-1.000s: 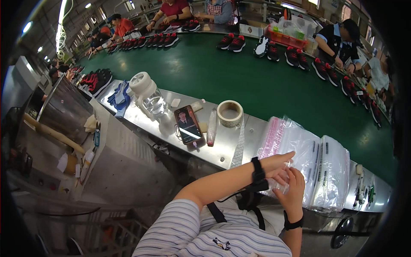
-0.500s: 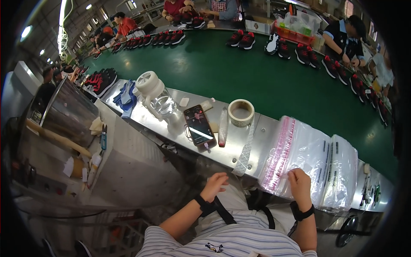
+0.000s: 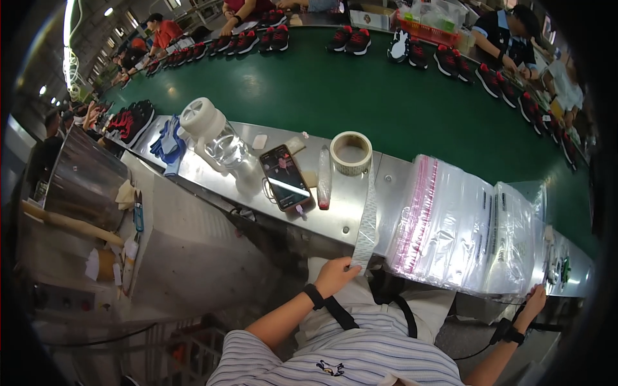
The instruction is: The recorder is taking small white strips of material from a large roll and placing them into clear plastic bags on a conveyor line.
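My left hand (image 3: 337, 275) pinches the loose end of a pale patterned strip (image 3: 365, 238) at the metal ledge's near edge. That strip runs down from a roll of tape or stickers (image 3: 351, 154) standing on the ledge. My right hand (image 3: 532, 303) is at the near right edge, beside the stacked clear plastic bags (image 3: 460, 225). Its fingers look pinched together; whatever they hold is too small to make out. The bags lie flat, with pink-edged openings on their left side.
On the metal ledge (image 3: 399, 170) stand a clear water bottle (image 3: 222, 141), a phone (image 3: 286, 177), a plastic-wrapped stick (image 3: 324, 183) and blue gloves (image 3: 168, 145). Small tools (image 3: 563, 270) lie at right. Black-and-red shoes (image 3: 357, 42) line the green belt (image 3: 270, 83); co-workers sit beyond.
My left hand has moved right and taken the strip's end. My right hand has left the bags' pink-edged side and gone right to their far right edge. The view has shifted slightly.
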### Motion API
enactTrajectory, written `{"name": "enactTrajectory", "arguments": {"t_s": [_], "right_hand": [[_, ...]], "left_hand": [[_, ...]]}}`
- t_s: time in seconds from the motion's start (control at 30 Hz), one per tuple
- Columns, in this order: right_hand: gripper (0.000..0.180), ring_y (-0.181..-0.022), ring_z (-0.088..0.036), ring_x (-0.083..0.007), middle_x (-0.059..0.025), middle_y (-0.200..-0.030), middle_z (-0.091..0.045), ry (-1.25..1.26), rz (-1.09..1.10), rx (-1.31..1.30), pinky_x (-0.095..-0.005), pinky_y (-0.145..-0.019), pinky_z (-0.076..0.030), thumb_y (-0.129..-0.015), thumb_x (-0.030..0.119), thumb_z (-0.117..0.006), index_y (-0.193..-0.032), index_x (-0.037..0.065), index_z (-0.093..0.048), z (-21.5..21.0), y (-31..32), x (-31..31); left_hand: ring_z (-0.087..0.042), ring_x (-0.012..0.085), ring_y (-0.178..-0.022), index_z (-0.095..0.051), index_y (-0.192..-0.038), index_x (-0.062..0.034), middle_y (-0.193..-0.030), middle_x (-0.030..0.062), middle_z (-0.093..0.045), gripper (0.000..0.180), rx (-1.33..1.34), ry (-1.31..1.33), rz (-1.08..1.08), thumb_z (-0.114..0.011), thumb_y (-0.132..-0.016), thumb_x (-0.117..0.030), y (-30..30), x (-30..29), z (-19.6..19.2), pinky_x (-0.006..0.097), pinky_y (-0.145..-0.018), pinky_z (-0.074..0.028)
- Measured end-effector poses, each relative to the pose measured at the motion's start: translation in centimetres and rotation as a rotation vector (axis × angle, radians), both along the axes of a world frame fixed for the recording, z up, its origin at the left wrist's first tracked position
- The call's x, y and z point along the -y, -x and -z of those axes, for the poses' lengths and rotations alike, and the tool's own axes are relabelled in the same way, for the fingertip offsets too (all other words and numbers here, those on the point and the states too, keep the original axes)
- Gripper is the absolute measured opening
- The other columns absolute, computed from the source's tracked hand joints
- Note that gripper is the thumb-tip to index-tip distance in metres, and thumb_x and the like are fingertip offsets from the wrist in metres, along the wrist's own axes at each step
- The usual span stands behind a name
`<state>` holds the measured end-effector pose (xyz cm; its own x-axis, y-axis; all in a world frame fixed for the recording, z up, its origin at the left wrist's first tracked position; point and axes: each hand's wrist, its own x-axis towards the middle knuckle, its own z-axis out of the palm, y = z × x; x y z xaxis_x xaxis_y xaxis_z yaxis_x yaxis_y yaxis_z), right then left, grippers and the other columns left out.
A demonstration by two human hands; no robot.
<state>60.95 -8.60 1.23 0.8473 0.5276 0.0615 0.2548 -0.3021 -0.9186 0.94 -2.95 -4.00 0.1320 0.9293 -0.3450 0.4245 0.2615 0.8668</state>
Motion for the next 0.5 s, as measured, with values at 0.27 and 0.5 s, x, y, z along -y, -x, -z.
{"name": "enactTrajectory", "arguments": {"t_s": [0.27, 0.5], "right_hand": [[0.021, -0.094, -0.054, -0.0218, -0.0099, -0.104, -0.057, -0.08, -0.464, 0.483, -0.0317, -0.083, -0.042, -0.086, 0.002, -0.048, -0.105, -0.002, -0.055, -3.8, 22.7, -3.9], [0.016, -0.072, -0.055, -0.0108, -0.0072, -0.083, -0.061, 0.113, -1.269, -0.403, -0.0243, -0.064, -0.045, -0.085, 0.009, -0.057, -0.097, -0.001, -0.056, -3.7, 37.3, -6.3]], "left_hand": [[-0.059, 0.0095, -0.078, -0.057, -0.108, -0.0023, -0.093, 0.0021, -0.061, 0.022, 0.824, 0.332, -0.122, -0.053, -0.09, -0.014, -4.0, -0.2, -5.4, 0.022, -0.067, -0.047], [-0.057, 0.0091, -0.074, -0.053, -0.109, -0.0032, -0.093, 0.0023, -0.06, 0.022, 0.913, 0.297, -0.194, -0.051, -0.09, -0.012, -6.0, -0.7, -7.2, 0.022, -0.063, -0.047]]}}
